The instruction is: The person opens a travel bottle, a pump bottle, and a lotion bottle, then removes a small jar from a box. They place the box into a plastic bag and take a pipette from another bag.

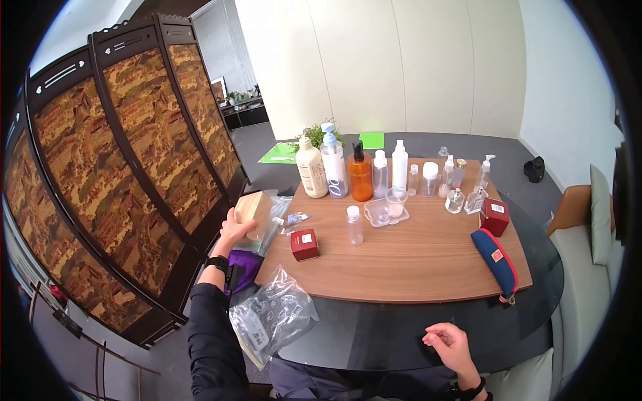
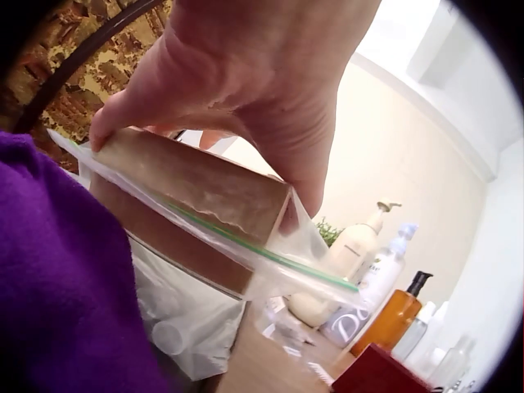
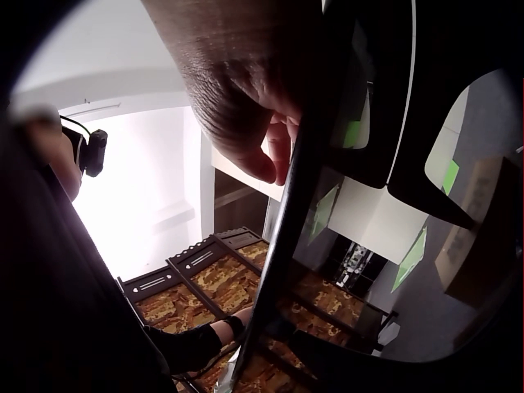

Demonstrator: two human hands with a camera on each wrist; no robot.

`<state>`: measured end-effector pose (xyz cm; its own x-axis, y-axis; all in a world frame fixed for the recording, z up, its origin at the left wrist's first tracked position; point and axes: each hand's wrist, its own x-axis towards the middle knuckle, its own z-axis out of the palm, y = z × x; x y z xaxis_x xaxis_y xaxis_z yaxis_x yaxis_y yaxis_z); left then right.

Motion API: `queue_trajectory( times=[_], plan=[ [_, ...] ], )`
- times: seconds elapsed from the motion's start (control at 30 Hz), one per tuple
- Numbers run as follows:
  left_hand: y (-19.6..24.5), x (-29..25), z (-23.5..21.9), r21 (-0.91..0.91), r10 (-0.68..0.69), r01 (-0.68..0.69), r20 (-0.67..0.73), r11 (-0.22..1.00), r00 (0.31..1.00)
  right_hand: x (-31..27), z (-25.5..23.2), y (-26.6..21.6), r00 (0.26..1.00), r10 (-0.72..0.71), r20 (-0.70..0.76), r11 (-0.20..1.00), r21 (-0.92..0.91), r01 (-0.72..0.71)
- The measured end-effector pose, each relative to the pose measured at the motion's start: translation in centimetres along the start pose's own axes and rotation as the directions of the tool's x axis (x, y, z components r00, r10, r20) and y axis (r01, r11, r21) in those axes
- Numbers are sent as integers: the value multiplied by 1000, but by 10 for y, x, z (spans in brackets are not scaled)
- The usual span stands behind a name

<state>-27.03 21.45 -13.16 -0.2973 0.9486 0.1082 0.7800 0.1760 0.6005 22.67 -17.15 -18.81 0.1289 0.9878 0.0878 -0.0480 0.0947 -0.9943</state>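
Observation:
My left hand (image 1: 235, 228) grips a light brown box (image 1: 253, 207) from above at the left end of the wooden board. In the left wrist view, thumb and fingers span the box (image 2: 196, 180), and the green-striped mouth of a clear zip bag (image 2: 237, 239) runs across its near side. Beside that hand lie a purple cloth (image 1: 245, 269) and a dark red box (image 1: 305, 244). Over the black glass near the front edge, my right hand (image 1: 449, 345) hangs with loosely curled fingers and nothing in them.
Several pump and spray bottles, among them an amber bottle (image 1: 361, 179), line the board's back. A small clear bottle (image 1: 354, 227) and a clear plastic tray (image 1: 378, 215) stand mid-board. Right are another red box (image 1: 494, 217) and a blue pouch (image 1: 493, 259). A clear bag (image 1: 277, 314) overhangs front left.

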Motion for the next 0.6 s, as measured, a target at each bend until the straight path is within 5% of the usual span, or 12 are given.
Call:
queue_trajectory(
  times=[0.07,0.2,0.4,0.6],
  plan=[
    [9,-14,-15,-189,53,-50,11,981,999,1,1,1,1000,5,0,1000,-2,-5],
    [40,-43,-31,-230,134,-137,-27,964,991,1,3,0,1000,14,-17,1000,-24,-14],
    [104,-110,-26,161,270,-265,-11,951,963,2,2,2,1000,-22,1,999,-43,22],
    [121,-133,3,160,281,-306,159,938,946,0,2,1,999,-32,-1,999,-24,32]
  ],
)
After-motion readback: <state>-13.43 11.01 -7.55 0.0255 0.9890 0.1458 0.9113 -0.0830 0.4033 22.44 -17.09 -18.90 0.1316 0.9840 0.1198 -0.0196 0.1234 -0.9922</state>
